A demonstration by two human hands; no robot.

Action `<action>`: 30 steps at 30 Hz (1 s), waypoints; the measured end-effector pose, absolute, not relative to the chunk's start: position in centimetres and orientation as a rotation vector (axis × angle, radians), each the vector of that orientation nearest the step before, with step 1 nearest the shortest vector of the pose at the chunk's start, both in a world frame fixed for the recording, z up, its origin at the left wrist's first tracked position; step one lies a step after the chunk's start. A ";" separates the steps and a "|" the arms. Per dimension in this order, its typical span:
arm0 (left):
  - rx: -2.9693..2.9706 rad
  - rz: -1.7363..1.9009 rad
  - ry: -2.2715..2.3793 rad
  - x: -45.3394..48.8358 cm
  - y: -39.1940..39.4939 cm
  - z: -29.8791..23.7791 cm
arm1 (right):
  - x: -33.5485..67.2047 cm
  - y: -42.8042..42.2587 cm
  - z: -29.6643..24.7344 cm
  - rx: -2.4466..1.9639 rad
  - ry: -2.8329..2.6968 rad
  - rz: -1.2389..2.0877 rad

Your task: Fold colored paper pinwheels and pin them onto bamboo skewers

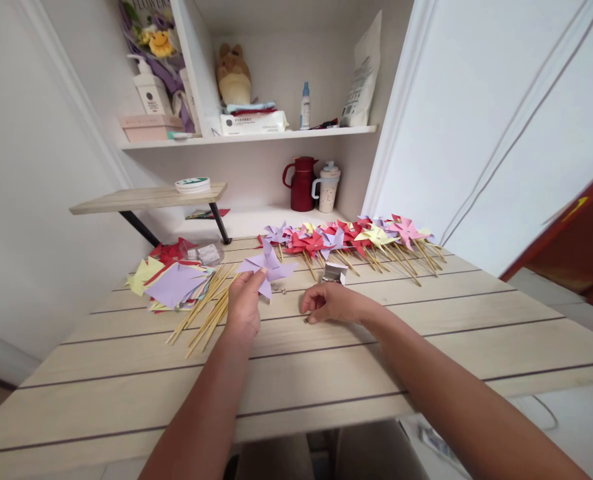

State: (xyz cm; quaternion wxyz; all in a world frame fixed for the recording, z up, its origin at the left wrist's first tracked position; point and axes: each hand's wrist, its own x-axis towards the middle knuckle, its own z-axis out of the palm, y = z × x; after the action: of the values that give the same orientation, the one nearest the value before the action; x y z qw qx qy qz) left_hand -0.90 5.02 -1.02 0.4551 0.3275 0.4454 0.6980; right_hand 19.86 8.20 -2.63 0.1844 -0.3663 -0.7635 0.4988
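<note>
A pale wooden plank tabletop with dark seams (296,393) carries a long heap of multicoloured paper pinwheels on thin sticks (312,243) along its back. Bare straw-coloured wooden sticks (215,321) lie left of the hands, beside a stack of coloured paper (176,285). The left hand (244,303) pinches a four-bladed lilac paper pinwheel (271,265) above the tabletop. The right hand (321,303), fingers curled, touches down before a small open pale box (335,272); whether it grips the tiny dark piece (307,321) at its fingertips, I cannot tell.
</note>
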 end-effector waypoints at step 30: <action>0.796 1.674 1.119 -0.8 4.9 -0.9 | 19.1 7.6 -2.1 -1.107 -2.272 1.245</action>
State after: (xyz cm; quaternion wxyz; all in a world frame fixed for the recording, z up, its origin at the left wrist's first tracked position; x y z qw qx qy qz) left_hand -0.79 4.87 -0.91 0.4690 0.3248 0.4564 0.6828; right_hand 19.09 7.63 -2.15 0.1615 -0.3879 -0.7957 0.4362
